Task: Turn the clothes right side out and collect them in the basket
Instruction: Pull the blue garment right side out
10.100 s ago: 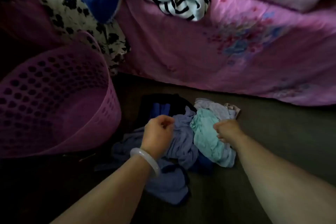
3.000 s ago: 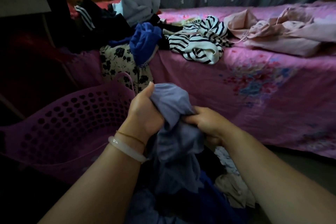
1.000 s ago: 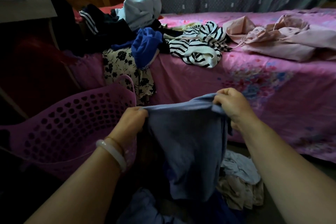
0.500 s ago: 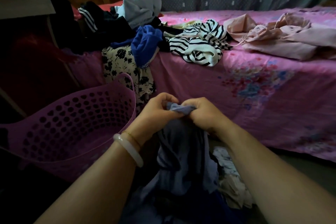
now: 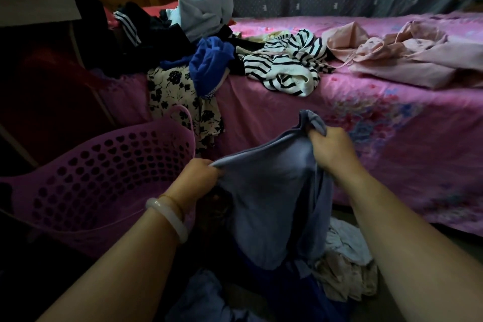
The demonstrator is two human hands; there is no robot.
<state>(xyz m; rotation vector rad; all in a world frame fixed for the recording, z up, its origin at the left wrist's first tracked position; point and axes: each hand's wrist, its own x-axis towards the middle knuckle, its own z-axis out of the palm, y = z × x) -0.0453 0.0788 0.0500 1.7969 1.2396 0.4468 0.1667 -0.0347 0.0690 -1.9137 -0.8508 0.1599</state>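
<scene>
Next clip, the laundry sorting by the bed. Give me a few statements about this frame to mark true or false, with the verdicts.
1. The left hand and the right hand both grip the blue-grey garment, which is stretched between them. True.
2. The purple basket stands to the left of the held garment. True.
3. The striped top lies in the basket. False: it lies on the pink bed.
4. The left wrist is bare. False: it wears a pale bangle.
5. More clothes lie low down beneath the held garment. True.
</scene>
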